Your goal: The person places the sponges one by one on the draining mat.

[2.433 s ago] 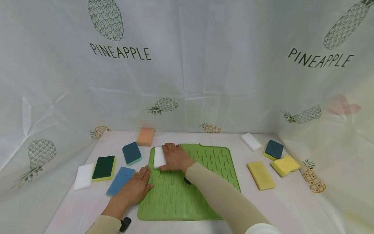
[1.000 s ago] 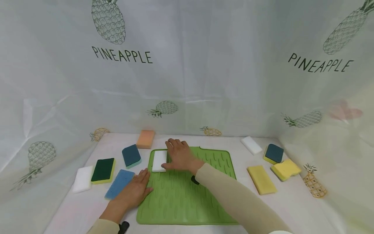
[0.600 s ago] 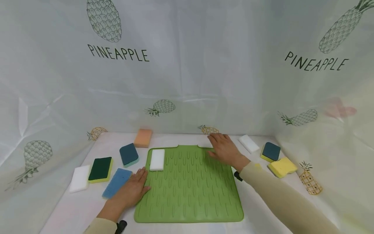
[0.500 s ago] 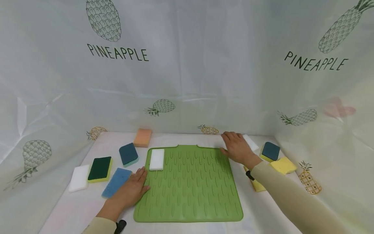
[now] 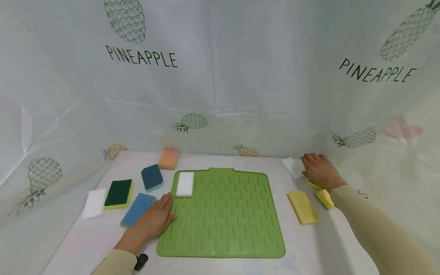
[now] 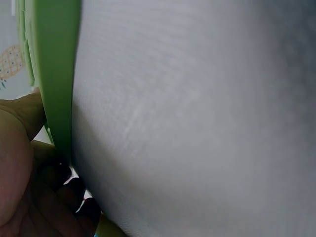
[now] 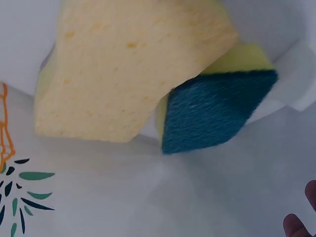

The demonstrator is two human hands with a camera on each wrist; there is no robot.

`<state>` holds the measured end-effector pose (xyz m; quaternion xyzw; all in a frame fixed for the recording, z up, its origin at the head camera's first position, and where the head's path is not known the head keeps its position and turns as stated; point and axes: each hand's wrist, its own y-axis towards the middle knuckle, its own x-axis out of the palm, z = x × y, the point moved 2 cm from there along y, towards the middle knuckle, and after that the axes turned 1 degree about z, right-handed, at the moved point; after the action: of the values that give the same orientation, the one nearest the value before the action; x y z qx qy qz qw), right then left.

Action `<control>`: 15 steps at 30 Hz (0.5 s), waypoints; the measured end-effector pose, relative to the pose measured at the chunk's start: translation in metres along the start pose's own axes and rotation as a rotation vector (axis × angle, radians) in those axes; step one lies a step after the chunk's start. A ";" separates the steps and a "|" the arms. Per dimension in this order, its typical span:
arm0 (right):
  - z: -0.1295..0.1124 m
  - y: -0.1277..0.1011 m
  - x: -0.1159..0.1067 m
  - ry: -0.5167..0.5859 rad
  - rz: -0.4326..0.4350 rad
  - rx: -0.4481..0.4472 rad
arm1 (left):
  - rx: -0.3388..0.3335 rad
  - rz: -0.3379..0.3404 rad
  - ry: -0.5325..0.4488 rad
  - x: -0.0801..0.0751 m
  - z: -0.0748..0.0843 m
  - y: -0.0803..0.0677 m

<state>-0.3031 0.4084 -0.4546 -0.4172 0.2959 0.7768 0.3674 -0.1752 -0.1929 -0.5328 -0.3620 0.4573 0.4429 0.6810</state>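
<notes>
White sponge [image 5: 290,166] lies flat beside green mat [image 5: 223,225]

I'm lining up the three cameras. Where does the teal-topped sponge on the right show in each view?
Head: almost hidden under the right hand at the table's far right; only its yellow edge peeks out.
Left wrist: not in it; only the green mat and the left hand.
Right wrist: right of centre, teal face up, partly under the yellow sponge.
Shared landmark: that yellow sponge, beside it in the head and right wrist views.

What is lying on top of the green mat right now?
One white sponge lies flat at the far left corner of the green mat. The left hand rests on the mat's left edge. Nothing shows of what is beneath the mat.
</notes>
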 end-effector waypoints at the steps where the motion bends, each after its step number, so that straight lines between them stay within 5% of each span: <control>1: 0.003 0.000 0.003 -0.013 -0.010 -0.006 | 0.000 -0.002 0.000 -0.001 0.000 0.000; 15: 0.003 0.018 0.027 0.022 -0.027 -0.004 | -0.009 -0.012 -0.009 -0.004 0.003 0.000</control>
<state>-0.3293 0.4093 -0.4744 -0.4304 0.2927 0.7677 0.3737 -0.1755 -0.1914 -0.5287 -0.3658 0.4502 0.4424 0.6839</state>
